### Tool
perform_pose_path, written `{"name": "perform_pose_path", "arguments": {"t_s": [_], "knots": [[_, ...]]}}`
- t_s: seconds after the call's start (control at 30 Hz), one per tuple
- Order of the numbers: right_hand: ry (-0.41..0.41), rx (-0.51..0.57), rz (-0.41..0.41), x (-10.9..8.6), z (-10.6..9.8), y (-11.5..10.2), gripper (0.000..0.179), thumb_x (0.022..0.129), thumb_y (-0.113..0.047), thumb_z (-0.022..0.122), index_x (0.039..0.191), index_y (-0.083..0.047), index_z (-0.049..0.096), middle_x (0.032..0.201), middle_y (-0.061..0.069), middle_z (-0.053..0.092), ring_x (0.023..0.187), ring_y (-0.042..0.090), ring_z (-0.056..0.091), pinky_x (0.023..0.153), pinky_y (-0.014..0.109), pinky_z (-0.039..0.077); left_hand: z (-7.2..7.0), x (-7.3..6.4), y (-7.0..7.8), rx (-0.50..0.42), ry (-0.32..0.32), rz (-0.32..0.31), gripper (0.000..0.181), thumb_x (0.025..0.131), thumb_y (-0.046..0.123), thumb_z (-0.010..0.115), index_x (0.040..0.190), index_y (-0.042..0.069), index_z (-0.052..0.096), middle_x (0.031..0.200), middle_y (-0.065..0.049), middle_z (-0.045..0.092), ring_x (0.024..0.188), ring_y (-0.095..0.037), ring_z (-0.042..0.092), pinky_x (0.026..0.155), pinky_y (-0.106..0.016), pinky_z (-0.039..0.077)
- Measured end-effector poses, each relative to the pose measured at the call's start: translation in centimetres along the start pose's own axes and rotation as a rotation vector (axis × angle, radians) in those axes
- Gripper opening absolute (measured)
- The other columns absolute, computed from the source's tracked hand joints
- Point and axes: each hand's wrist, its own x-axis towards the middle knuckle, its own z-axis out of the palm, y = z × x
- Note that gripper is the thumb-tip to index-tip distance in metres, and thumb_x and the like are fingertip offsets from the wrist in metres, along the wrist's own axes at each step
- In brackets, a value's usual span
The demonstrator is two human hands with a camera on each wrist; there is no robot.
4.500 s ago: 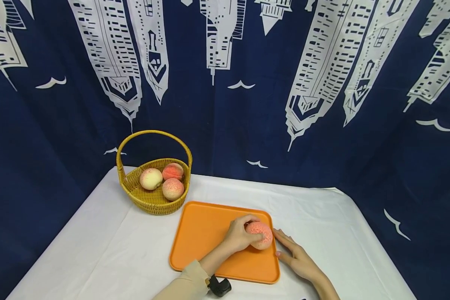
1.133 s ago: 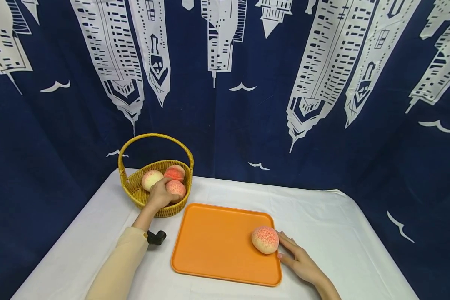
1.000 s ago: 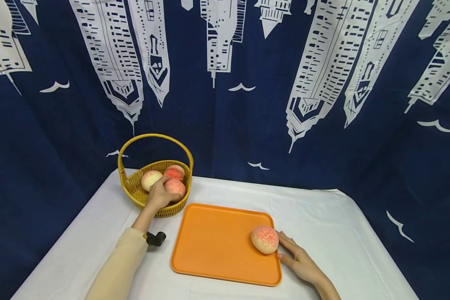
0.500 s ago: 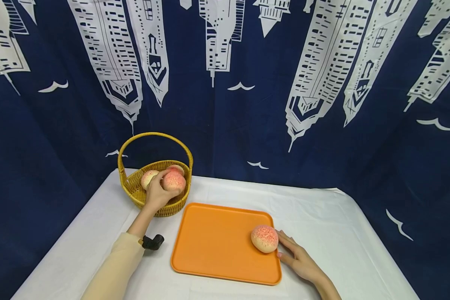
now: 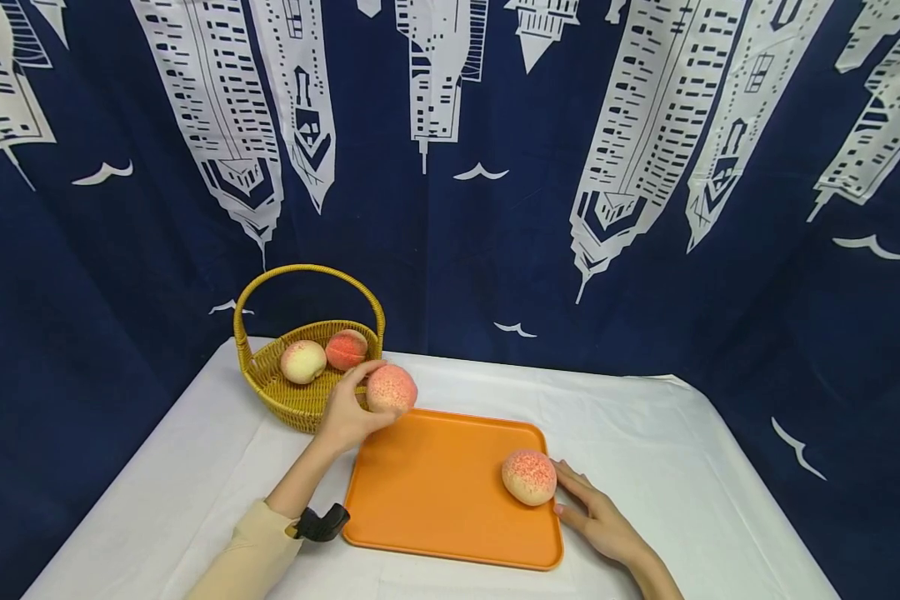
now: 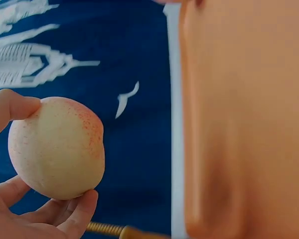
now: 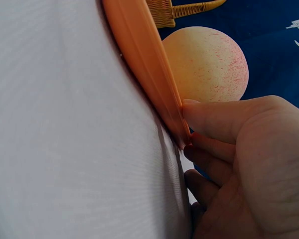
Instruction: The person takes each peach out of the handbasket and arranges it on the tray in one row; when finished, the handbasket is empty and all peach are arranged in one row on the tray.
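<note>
My left hand (image 5: 348, 417) holds a pink-speckled peach (image 5: 392, 388) between thumb and fingers, just off the basket's right side, over the back left corner of the orange tray (image 5: 450, 500). In the left wrist view the thumb and fingers curl round opposite sides of that peach (image 6: 60, 149). Another peach (image 5: 529, 478) sits at the tray's right side. My right hand (image 5: 603, 521) rests beside the tray, its fairly straight fingers and thumb touching the right rim. The right wrist view shows thumb and fingertips against the tray edge (image 7: 144, 59), with a peach (image 7: 207, 64) behind.
A yellow wicker basket (image 5: 300, 417) with a tall handle stands at the back left, holding a pale peach (image 5: 303, 362) and a redder peach (image 5: 347, 349). White cloth (image 5: 690, 467) covers the table. A navy curtain (image 5: 450, 275) with printed buildings hangs behind.
My left hand left the tray's peach, reached into the basket, took hold of a peach there and lifted it out to the right. My right hand has stayed at the tray's rim.
</note>
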Motion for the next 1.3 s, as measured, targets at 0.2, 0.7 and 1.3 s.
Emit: {"name": "perform_pose_path", "arguments": {"t_s": [0.2,0.7,1.3], "knots": [[-0.003,0.003,-0.002,0.1,0.0,-0.1,0.058,0.094,-0.026,0.063,0.146,-0.006,0.045,0.156,0.018,0.033,0.135,-0.019,0.016,0.102,-0.005,0.005,3.3,-1.3,0.1,-0.056,-0.115,-0.022,0.071,0.062,0.005,0.085,0.129,0.008,0.060,0.118,-0.011,0.061,0.104,-0.026,0.055,0.084,-0.036,0.052],[0.005,0.001,0.007,0.0,0.1,-0.1,0.059,0.093,-0.027,0.063,0.146,-0.008,0.045,0.156,0.018,0.032,0.135,-0.017,0.016,0.102,-0.005,0.006,9.8,-3.4,-0.2,-0.046,-0.313,-0.002,0.070,0.063,0.013,0.087,0.128,0.010,0.059,0.119,-0.010,0.061,0.093,-0.020,0.056,0.077,-0.035,0.052],[0.002,-0.040,0.048,0.1,0.1,-0.4,0.061,0.092,-0.028,0.064,0.145,-0.005,0.045,0.156,0.019,0.032,0.145,0.039,0.019,0.101,-0.005,0.005,12.7,-4.3,-1.0,-0.015,-0.339,-0.016,0.070,0.063,0.016,0.088,0.127,0.008,0.060,0.126,-0.012,0.060,0.114,-0.032,0.055,0.091,-0.052,0.050]]}}
